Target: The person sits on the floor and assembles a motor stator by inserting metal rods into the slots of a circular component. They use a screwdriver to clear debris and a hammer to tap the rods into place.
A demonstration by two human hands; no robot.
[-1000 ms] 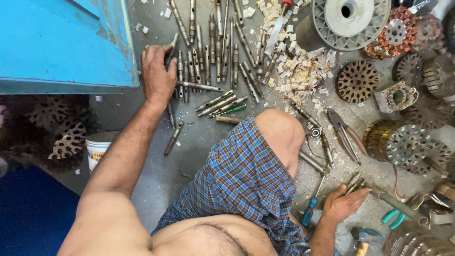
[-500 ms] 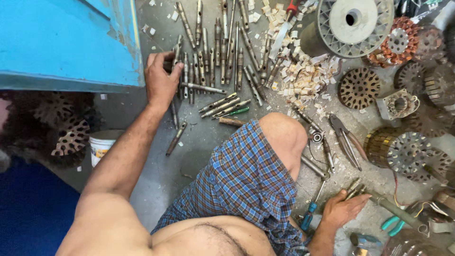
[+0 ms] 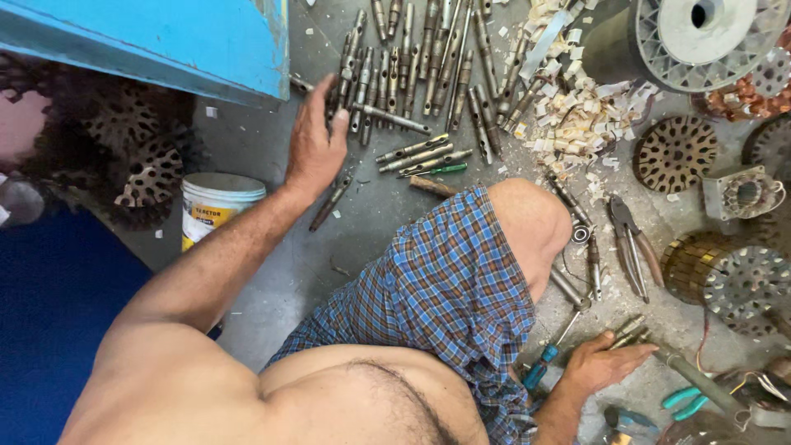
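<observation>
I sit on a grey concrete floor (image 3: 272, 272), one knee in blue checked shorts (image 3: 449, 288) raised. My left hand (image 3: 317, 144) reaches forward to a row of several metal shafts (image 3: 412, 58) and its fingers curl over the nearest ones at the row's left end. Two short rods (image 3: 334, 200) lie just under the wrist. My right hand (image 3: 606, 363) rests palm down on the floor beside my hip, fingers spread, touching a pair of small brass-coloured rods (image 3: 630, 331) and a long grey bar (image 3: 700, 383).
A blue metal cabinet (image 3: 148, 37) stands at top left, a white bucket (image 3: 216, 206) below it. Wood shavings (image 3: 577, 115), a large stator (image 3: 700, 41), round rotor cores (image 3: 676, 152), pliers (image 3: 630, 243), a blue-handled screwdriver (image 3: 540, 371) and teal-handled cutters (image 3: 692, 400) crowd the right.
The view has shifted closer and lower over the shafts. My left hand has slid a little right along the row's left end. The right hand stays on the floor.
</observation>
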